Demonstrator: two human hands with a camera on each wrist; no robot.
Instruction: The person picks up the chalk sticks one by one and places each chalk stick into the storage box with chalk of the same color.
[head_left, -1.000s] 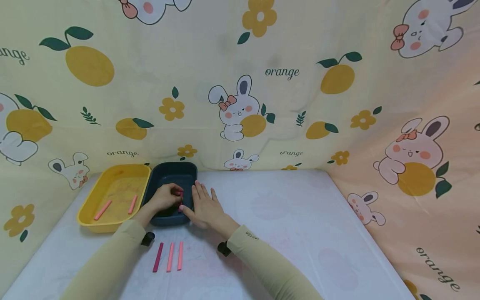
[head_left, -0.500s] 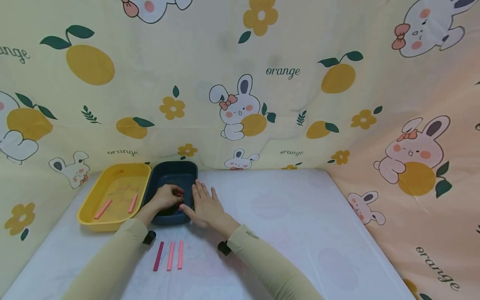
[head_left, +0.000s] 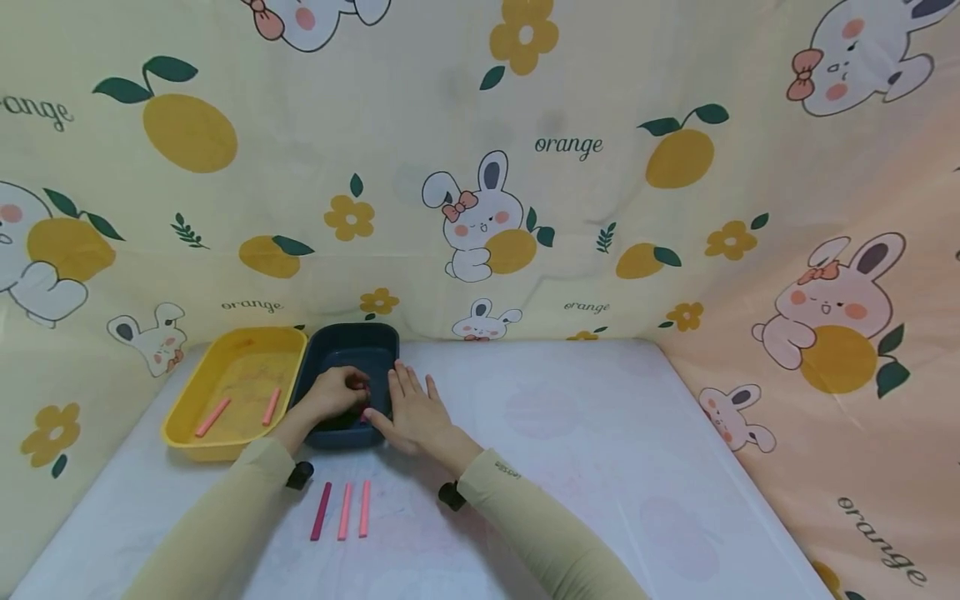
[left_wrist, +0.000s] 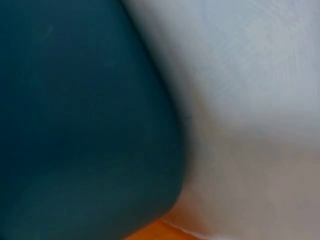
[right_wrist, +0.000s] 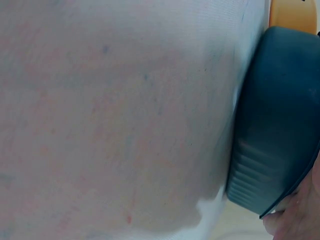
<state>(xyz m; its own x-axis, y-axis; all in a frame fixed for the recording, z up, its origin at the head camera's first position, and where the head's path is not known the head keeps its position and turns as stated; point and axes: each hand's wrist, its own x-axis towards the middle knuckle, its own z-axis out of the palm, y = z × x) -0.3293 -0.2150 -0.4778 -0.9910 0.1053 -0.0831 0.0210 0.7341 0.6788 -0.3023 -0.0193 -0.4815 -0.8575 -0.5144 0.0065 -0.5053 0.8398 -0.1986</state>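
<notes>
In the head view, my left hand (head_left: 333, 395) reaches into the dark blue tray (head_left: 352, 335). Its fingers are curled and pinch a dark pink stick (head_left: 365, 414), mostly hidden by the hands. My right hand (head_left: 422, 421) lies along the tray's right side with straight fingers, its thumb reaching over the rim beside the stick. The right wrist view shows part of this hand (right_wrist: 300, 210) against the outer wall of the blue tray (right_wrist: 277, 115). Only the blue tray's outer wall (left_wrist: 90, 125) appears large and blurred in the left wrist view.
A yellow tray (head_left: 217, 350) with two pink sticks, one at its left (head_left: 213, 417) and one at its right (head_left: 271, 406), touches the blue tray. On the white tablecloth in front lie a dark pink stick (head_left: 320, 511) and two light pink sticks (head_left: 344, 511). A patterned curtain (head_left: 375, 125) stands behind.
Both hands stay at the blue tray almost unmoved. Less of the dark pink stick shows between them now. The head view has shifted slightly.
</notes>
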